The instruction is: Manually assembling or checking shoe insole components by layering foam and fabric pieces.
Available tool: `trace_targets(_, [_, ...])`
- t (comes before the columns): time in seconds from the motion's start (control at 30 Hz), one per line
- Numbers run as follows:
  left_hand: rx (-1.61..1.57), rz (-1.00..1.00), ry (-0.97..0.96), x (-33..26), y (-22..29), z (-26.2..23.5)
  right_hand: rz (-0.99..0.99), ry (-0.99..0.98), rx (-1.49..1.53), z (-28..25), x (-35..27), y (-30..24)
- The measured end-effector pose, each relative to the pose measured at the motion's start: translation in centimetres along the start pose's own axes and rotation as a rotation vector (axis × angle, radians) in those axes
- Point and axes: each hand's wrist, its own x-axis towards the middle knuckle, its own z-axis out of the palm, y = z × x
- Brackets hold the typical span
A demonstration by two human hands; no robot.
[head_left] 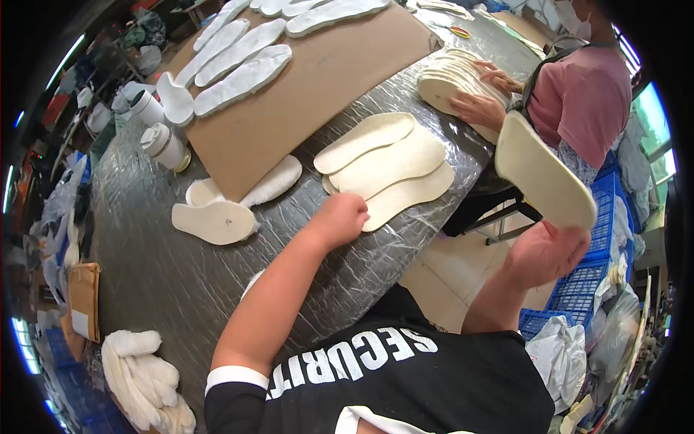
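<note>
Out past the table's right edge, my right hand (pixel 546 254) is closed on the end of a cream insole (pixel 543 172), which stands up in the air. My left hand (pixel 340 220) has its fingers curled together at the near edge of a small fanned stack of cream insoles (pixel 390 163) on the table. Its fingertips meet the lowest insole there; whether they pinch it is hard to see. Left of that hand lie a cream insole (pixel 213 222) with a small mark and a fluffy white insole (pixel 273 181), partly under the cardboard's corner.
A dark plastic-covered table (pixel 166 289) carries a brown cardboard sheet (pixel 318 79) with several white insoles (pixel 242 79). Two white cups (pixel 165 147) stand left. Across the right corner, a co-worker (pixel 578 101) handles a row of insoles (pixel 441 90). Blue crates (pixel 578 282) stand at right.
</note>
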Motion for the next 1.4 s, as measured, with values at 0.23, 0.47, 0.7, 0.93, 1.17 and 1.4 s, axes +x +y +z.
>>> trace_targets(0.23, [-1.783,-0.147,-0.114,-3.4,-0.4,-2.2,-0.445,-0.955,0.153,6.5,-10.4,-2.2])
trace_targets(0.47, [-1.802,-0.042,0.17,-14.5,2.3,-9.7,-0.197,-1.383,0.417,8.0,-18.2,-2.3])
trace_targets(0.7, [-0.877,-0.45,0.468,-28.7,4.2,-13.4,0.948,-1.696,-0.136,5.6,-21.0,0.6])
trace_targets(0.93, [0.038,-0.53,0.358,-28.4,3.6,-9.1,1.367,-1.686,-0.111,10.0,-22.7,0.4])
trace_targets(1.17, [0.162,-0.546,0.317,-26.4,2.0,-7.0,1.613,-1.855,-0.137,10.4,-22.7,1.0])
trace_targets(1.4, [0.2,-0.568,0.266,-25.0,1.4,-6.7,1.781,-1.804,-0.068,10.5,-22.4,2.1])
